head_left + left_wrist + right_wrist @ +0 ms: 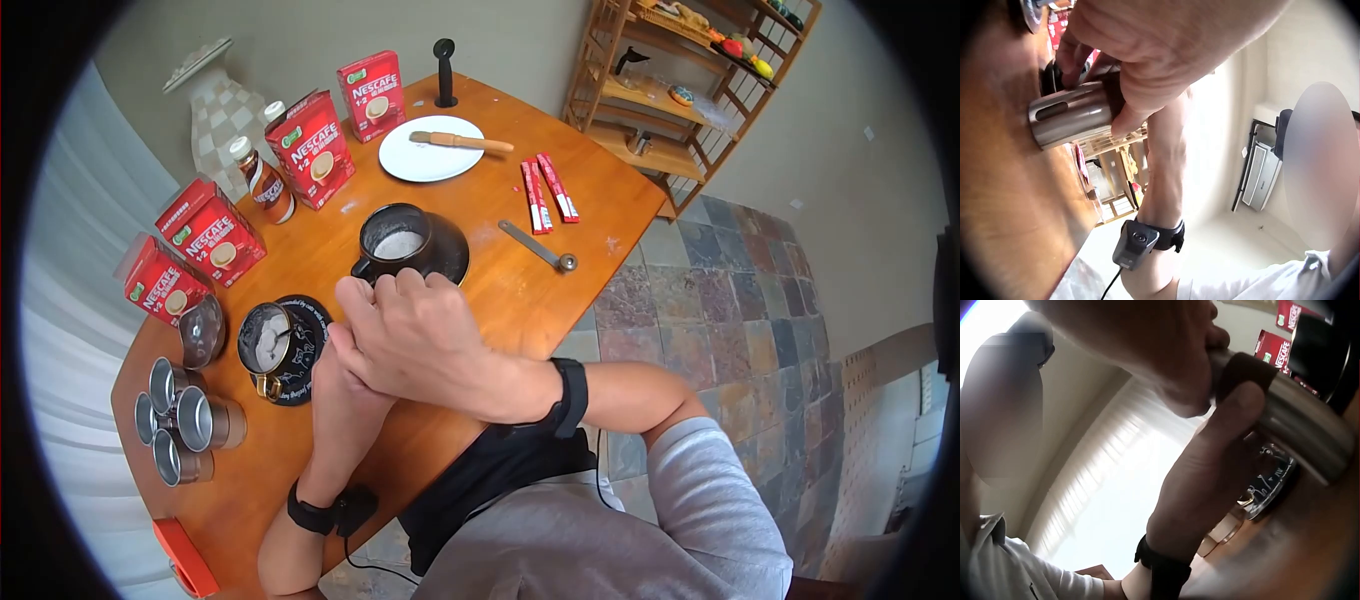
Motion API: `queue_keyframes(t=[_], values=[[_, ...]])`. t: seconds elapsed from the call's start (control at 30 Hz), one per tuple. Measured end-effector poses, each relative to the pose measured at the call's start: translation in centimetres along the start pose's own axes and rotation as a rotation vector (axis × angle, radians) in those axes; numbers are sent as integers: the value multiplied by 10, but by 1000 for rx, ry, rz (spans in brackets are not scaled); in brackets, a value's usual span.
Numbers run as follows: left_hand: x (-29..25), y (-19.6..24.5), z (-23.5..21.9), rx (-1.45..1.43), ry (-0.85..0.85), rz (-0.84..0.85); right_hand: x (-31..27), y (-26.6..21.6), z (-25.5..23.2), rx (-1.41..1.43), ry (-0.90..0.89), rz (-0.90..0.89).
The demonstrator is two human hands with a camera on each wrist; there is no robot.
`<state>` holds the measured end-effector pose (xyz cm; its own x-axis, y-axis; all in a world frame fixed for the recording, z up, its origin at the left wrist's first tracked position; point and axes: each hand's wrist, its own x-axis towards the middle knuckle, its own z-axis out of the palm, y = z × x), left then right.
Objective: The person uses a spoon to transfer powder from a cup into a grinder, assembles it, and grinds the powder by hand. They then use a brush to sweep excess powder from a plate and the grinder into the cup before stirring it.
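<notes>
A steel hand grinder [1075, 115], a cylinder with a slot window and a dark band, stands between both hands, its lower end close to the tabletop. My left hand [345, 415] grips it round the dark band, thumb along its side in the right wrist view. Over its top end my right hand [420, 335] is curled, hiding that end in the head view. Just beyond the hands is a black mug [375, 225] with white contents on a black saucer [450, 250]. Left of them, another black mug [247, 345] with a gold handle sits on a printed black saucer [300, 365].
Red Nescafe boxes [312, 150] and a bottle [265, 185] line the far left. A white plate [400, 160] bears a brush [465, 143]. Red sachets [537, 198] and a measuring spoon [535, 245] lie right. Several metal cups [200, 420] stand at left.
</notes>
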<state>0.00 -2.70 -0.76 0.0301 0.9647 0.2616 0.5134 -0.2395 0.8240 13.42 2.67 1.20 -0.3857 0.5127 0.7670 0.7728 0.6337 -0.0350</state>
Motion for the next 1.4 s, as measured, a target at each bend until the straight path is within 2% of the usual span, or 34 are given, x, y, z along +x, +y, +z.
queue_keyframes(t=[0.1,0.17,0.23,0.3,0.37,0.47,0.6,0.7,0.8,0.9,0.97,1.07,1.2,1.4], values=[[2,2,1,26,4,24,-2,6,-10,153,-88,78],[1,-5,4,-85,13,-63,-5,30,-23,242,-97,185],[-1,-3,4,-108,11,-124,-14,71,-45,144,-44,353],[0,8,-2,-36,-8,-146,-42,126,-51,-148,-36,421],[-1,0,2,-69,11,-133,-66,153,-67,-214,-180,518],[0,0,0,-39,-2,-135,-88,156,-67,-105,-390,648],[1,-1,1,-53,3,-130,-106,160,-45,117,-318,634],[0,-1,0,-53,2,-125,-104,159,-44,241,-279,745],[0,-1,0,-63,-5,-119,-107,164,-40,382,-135,816],[1,-4,2,-64,-5,-103,-95,156,-49,621,-38,1017],[0,-9,4,-68,8,-95,-93,155,-49,735,85,955],[-1,0,1,-2,18,-47,-77,139,-62,866,148,870],[0,2,-1,22,1,-62,-49,92,-76,1017,66,767],[1,7,-4,38,-2,-83,-28,71,-65,1058,-134,699]])
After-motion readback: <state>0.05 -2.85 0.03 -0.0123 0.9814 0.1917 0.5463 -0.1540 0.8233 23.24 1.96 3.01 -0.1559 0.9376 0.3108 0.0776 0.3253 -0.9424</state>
